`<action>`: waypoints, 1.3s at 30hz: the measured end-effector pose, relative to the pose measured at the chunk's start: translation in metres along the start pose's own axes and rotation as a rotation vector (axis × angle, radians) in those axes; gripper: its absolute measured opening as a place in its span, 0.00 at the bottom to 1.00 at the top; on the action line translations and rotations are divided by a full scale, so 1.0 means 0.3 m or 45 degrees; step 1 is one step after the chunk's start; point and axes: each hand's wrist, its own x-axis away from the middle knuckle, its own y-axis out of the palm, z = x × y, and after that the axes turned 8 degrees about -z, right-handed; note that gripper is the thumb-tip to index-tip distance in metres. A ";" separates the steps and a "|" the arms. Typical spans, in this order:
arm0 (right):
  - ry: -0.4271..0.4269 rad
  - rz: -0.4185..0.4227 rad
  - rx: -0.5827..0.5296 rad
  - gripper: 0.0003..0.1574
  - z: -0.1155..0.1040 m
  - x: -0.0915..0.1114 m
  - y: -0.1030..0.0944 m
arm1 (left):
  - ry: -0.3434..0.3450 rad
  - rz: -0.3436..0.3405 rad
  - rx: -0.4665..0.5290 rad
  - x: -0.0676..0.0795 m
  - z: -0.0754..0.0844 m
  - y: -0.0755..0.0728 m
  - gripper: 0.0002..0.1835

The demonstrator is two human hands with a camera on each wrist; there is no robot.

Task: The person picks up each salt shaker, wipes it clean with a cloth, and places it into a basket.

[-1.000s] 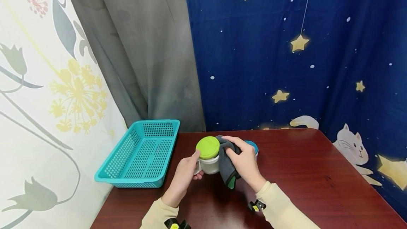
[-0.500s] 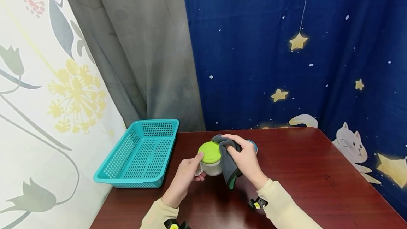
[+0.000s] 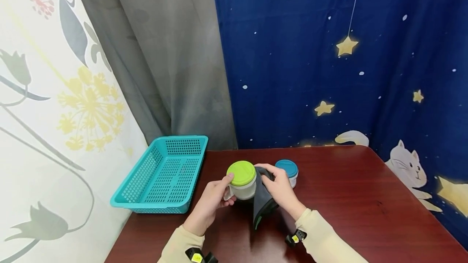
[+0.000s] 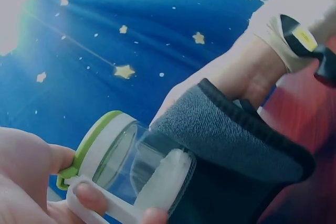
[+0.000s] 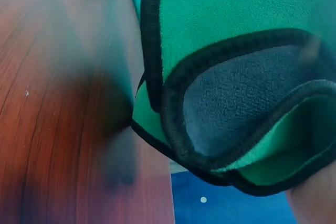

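Observation:
My left hand [image 3: 212, 199] grips a clear jar [image 3: 244, 192] by its white handle, thumb at the edge of the lime-green lid [image 3: 241, 173]. In the left wrist view the jar [image 4: 123, 156] lies tilted over, with whitish patches showing through its wall. My right hand [image 3: 280, 188] holds a folded cloth [image 3: 262, 200], dark grey with a black border, against the jar's right side. A green face of the cloth [image 5: 226, 14] shows in the right wrist view, and the fingers there are mostly hidden behind it.
Just behind my right hand stands another jar with a blue lid [image 3: 287, 168]. A turquoise perforated basket [image 3: 146, 206] sits at the table's left side. The dark red table [image 3: 351, 206] reaches back to the grey and starry blue curtains.
My right hand has drawn the cloth from over the lid's right edge down along the jar's side. More of the blue-lidded jar shows now. My left hand keeps its hold on the handle.

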 end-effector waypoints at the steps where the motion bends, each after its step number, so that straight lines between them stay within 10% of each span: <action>1: -0.010 0.006 -0.002 0.21 -0.004 0.000 -0.002 | -0.010 -0.016 0.025 -0.001 0.000 -0.001 0.34; 22: 0.020 0.063 0.001 0.20 -0.022 0.006 -0.014 | -0.101 -0.359 0.086 -0.003 0.013 -0.033 0.34; 39: -0.112 -0.054 -0.015 0.21 -0.115 -0.035 -0.050 | -0.044 -0.196 0.113 0.008 0.030 -0.040 0.33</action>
